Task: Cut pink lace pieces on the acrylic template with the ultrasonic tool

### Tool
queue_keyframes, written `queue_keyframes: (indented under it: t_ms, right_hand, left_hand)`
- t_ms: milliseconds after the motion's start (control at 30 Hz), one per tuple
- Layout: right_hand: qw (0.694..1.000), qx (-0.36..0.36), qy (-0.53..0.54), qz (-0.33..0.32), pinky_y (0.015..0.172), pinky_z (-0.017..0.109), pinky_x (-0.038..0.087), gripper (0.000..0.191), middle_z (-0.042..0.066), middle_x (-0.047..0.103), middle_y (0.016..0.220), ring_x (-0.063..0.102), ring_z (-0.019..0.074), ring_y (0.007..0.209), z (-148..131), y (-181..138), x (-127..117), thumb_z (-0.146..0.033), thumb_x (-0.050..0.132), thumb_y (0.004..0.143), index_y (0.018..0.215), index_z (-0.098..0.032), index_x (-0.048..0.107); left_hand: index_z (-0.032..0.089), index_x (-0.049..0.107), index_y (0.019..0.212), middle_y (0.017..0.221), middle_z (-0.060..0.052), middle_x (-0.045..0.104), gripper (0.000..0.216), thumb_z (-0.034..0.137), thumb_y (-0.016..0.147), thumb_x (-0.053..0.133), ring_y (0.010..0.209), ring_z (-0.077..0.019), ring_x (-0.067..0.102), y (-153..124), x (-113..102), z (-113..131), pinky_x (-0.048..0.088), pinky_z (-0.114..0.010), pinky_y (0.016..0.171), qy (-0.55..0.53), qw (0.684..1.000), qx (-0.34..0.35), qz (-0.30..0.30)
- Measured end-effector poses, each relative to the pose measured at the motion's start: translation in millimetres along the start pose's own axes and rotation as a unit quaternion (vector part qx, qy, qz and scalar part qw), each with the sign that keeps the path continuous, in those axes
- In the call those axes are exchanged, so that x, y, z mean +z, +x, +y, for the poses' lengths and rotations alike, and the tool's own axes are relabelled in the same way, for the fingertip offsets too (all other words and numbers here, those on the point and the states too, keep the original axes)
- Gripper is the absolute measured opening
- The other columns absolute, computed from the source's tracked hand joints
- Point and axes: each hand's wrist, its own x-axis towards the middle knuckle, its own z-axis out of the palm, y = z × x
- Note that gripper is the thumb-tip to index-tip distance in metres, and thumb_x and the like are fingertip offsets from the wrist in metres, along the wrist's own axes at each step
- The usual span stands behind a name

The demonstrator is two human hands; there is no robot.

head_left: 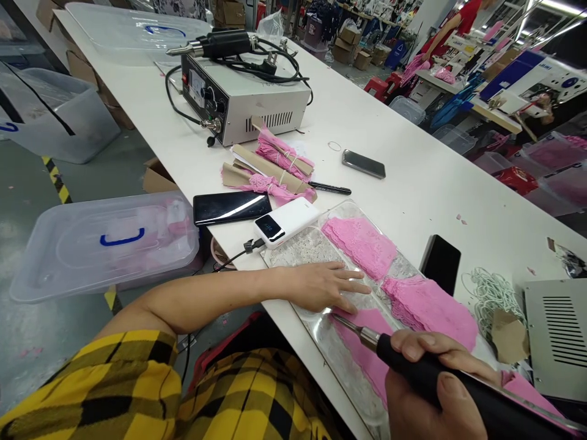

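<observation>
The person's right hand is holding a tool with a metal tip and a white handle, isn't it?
Not quite: the handle is black, not white, as the head view shows. The right hand does hold the tool, which has a metal tip.

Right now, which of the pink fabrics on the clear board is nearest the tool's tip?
The piece nearest the plaid clothing: the metal tip lies at its edge. The far stack and the right stack lie farther off.

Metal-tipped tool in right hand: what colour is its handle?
The tool handle is black, clearest in head view.
</observation>
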Motion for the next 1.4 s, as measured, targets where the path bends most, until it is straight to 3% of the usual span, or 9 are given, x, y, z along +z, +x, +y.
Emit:
queue_keyframes:
  t_ms: [200,300,433,533,700,1400]
  right_hand:
    - [0.999,0.023,0.013,0.032,0.055,0.030,0.046,0.013,-0.002,0.053,0.075,0.049,0.0108,0.056,-5.1,5.7,-2.1,-0.020,0.051,0.067,0.079,-0.020,0.056]
    - [0.998,0.009,0.005,0.067,0.054,0.030,0.046,0.012,-0.002,0.052,0.077,0.050,0.0104,0.056,-8.4,16.9,-15.1,-0.021,0.052,0.066,0.078,-0.020,0.056]
    - [0.993,-0.006,-0.013,0.120,0.058,0.031,0.048,0.014,-0.002,0.053,0.079,0.051,0.0104,0.058,-7.1,33.2,-34.5,-0.020,0.056,0.065,0.079,-0.020,0.056]
    - [0.989,-0.013,-0.007,0.147,0.059,0.031,0.048,0.015,-0.002,0.054,0.079,0.051,0.0102,0.058,-1.8,40.9,-40.0,-0.020,0.058,0.064,0.079,-0.021,0.057]
    - [0.992,-0.024,0.003,0.126,0.059,0.032,0.049,0.014,-0.002,0.056,0.081,0.053,0.0111,0.059,6.2,43.6,-35.6,-0.021,0.060,0.067,0.082,-0.022,0.060]
    - [0.995,-0.031,-0.033,0.089,0.062,0.033,0.051,0.008,-0.002,0.057,0.081,0.055,0.0119,0.062,11.4,41.6,-35.2,-0.018,0.058,0.072,0.079,-0.021,0.056]
  left_hand:
    - [0.025,0.069,0.118,0.150,-0.005,0.045,0.039,0.007,0.086,0.056,0.143,-0.0259,0.036,0.1,-3.1,-2.0,0.036,-0.040,0.115,-0.010,1.000,-0.015,-0.012]
    - [0.019,0.070,0.117,0.148,-0.008,0.047,0.040,0.004,0.084,0.053,0.142,-0.0276,0.038,-2.9,-2.2,-2.2,0.037,-0.041,0.113,-0.011,1.000,-0.001,0.017]
    - [0.018,0.069,0.115,0.145,-0.007,0.051,0.035,0.008,0.090,0.048,0.140,-0.0282,0.041,-7.4,-1.7,-2.0,0.038,-0.045,0.112,-0.025,0.997,0.039,0.059]
    - [0.020,0.068,0.115,0.143,-0.005,0.054,0.030,0.014,0.094,0.048,0.139,-0.0266,0.042,-8.7,-5.0,-1.6,0.036,-0.044,0.113,-0.045,0.996,0.059,0.056]
    - [0.021,0.069,0.112,0.137,-0.003,0.060,0.027,0.023,0.099,0.045,0.138,-0.0257,0.043,-7.8,-10.8,-0.7,0.035,-0.043,0.113,-0.074,0.993,0.076,0.045]
    - [0.020,0.068,0.113,0.128,-0.005,0.066,0.027,0.021,0.097,0.047,0.135,-0.0281,0.047,-7.2,-11.4,-1.4,0.036,-0.043,0.110,-0.112,0.990,0.070,0.039]
